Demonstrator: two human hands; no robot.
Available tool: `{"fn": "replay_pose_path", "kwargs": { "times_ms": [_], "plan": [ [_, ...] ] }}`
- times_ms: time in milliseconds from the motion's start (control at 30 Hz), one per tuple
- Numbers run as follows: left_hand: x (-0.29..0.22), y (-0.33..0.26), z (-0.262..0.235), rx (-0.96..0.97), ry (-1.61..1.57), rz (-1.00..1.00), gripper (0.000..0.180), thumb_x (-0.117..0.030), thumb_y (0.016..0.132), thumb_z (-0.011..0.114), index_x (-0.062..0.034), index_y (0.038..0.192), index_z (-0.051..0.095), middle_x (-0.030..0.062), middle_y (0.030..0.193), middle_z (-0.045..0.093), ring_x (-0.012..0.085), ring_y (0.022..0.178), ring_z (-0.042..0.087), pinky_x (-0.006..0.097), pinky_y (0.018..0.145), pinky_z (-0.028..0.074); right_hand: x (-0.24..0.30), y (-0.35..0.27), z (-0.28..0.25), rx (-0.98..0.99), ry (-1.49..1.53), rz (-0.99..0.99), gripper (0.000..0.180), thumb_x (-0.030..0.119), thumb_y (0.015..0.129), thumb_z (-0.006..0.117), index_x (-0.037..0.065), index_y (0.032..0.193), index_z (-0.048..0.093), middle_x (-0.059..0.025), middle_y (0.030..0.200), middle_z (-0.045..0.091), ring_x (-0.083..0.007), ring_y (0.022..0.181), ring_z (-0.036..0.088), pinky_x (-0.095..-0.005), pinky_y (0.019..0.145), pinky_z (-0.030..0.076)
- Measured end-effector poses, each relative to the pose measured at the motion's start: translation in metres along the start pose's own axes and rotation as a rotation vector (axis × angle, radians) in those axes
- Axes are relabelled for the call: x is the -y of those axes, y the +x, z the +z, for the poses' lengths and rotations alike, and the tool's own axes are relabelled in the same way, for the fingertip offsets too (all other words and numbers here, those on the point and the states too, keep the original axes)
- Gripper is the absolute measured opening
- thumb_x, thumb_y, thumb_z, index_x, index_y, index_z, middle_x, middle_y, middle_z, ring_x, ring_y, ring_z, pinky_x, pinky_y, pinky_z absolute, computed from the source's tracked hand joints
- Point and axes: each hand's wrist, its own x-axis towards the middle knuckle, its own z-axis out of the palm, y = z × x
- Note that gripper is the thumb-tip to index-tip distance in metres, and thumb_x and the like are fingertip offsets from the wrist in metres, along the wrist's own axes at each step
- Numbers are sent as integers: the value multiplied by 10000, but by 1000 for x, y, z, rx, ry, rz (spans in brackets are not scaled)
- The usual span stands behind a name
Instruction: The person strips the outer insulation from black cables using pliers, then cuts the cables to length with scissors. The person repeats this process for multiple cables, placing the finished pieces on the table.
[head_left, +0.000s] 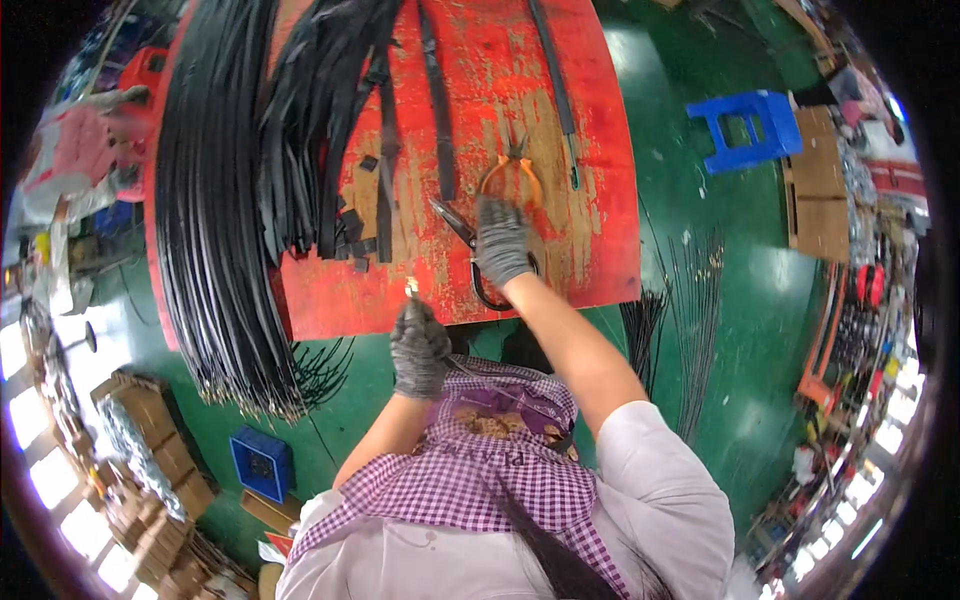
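Note:
My left hand (420, 347), in a grey glove, is closed just off the table's near edge. A small brass-coloured metal end (411, 287) sticks out past its fingertips. A thin cable seems to trail from this hand across my apron. My right hand (502, 243), also gloved, is over the table with curled fingers at one handle of the orange-handled pliers (533, 181), whose jaws point away from me. How firmly it grips them is hard to see. Partly under that hand lie black-handled scissors (455, 220), with blades pointing to the far left.
Long black cables (215, 200) and black sleeves (310, 130) cover the red worn table's (590, 260) left side. Small black offcuts (350, 225) lie beside them. One sleeved cable (552, 70) lies at right. A blue stool (748, 130) stands on the green floor; another person (85, 160) is at far left.

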Motion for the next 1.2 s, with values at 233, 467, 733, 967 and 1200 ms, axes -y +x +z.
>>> {"fn": "replay_pose_path", "kwargs": {
  "times_ms": [233, 467, 733, 967, 1200],
  "plan": [
    [-151, 34, -1, 618, -155, 521, 190, -208, 833, 406, -81, 915, 521, 13, 765, 555, 115, 615, 501, 231, 481, 387, 44, 17, -8, -270, 373, -43, 258, 177, 657, 541, 48, 878, 516, -113, 922, 502, -301, 915, 444, -399, 809, 333],
    [-186, 19, 13, 507, -142, 458, 172, -245, 836, 417, -101, 822, 511, -34, 576, 429, 84, 471, 375, 210, 411, 311, -135, -18, 7, -318, 332, 593, 266, 292, 684, 572, 39, 767, 564, -145, 749, 563, -302, 708, 527, -365, 640, 411],
    [76, -8, 40, 198, -149, -75, 100, -156, 810, 440, -102, 887, 472, -8, 646, 482, 99, 481, 442, 224, 353, 347, -169, -16, -7, 115, 1425, 871, 157, 141, 691, 616, 14, 780, 590, -30, 619, 565, -102, 515, 509, -249, 446, 403],
    [110, -7, 49, 190, 14, 27, 170, -245, 827, 432, -94, 856, 505, -3, 701, 485, 110, 583, 459, 248, 498, 388, -116, -69, -55, -224, 1615, 418, 130, 136, 723, 574, 13, 728, 533, -36, 688, 518, -125, 645, 477, -245, 573, 386],
    [111, -14, 35, 91, 196, 141, 177, -237, 827, 441, -68, 868, 478, 28, 788, 533, 107, 629, 480, 248, 551, 405, -51, -203, -139, -195, 554, -586, 177, 84, 644, 559, 57, 805, 489, -138, 726, 484, -315, 628, 476, -382, 563, 384]
  ]
}}
